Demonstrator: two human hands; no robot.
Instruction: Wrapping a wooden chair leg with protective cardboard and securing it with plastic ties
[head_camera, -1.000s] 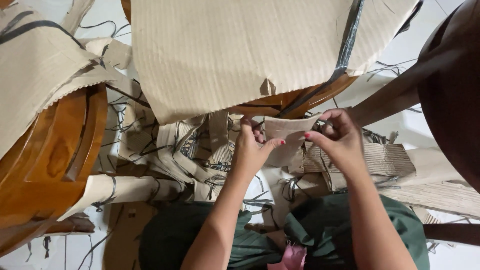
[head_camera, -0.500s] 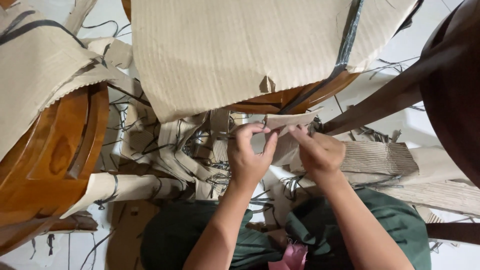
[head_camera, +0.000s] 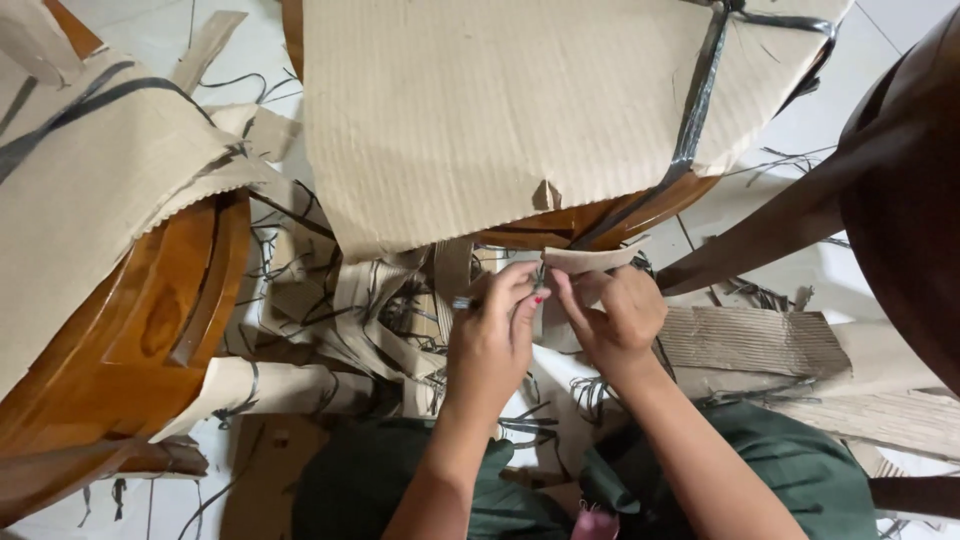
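Head-camera view, looking straight down: both hands are seen close together at the middle of the frame, below the edge of a large sheet of corrugated cardboard (head_camera: 500, 110) that is bound to a round wooden piece of furniture (head_camera: 600, 220) by a dark plastic strap (head_camera: 700, 100). The left hand (head_camera: 492, 335) is closed, with its fingertips pinched at the near end of a short torn cardboard strip (head_camera: 592, 260), and a small dark object, too small to be identified, is seen sticking out beside its index finger. The right hand (head_camera: 618, 318) is also closed, its thumb and fingers gripping the same strip from below, so that the strip is held between the two hands just under the wrapped edge. To the left, a second polished wooden piece (head_camera: 130, 340), partly covered by cardboard wrapping (head_camera: 80, 190) and crossed by black straps, is seen. Between the two pieces, a heap of torn cardboard strips (head_camera: 370, 310) and cut strap ends is spread over the white tiled floor (head_camera: 790, 140). A dark wooden chair part (head_camera: 900, 200) is seen at the right edge, with a flat ribbed cardboard scrap (head_camera: 750, 340) just below it. Green clothing (head_camera: 800, 480) is visible beneath the forearms.
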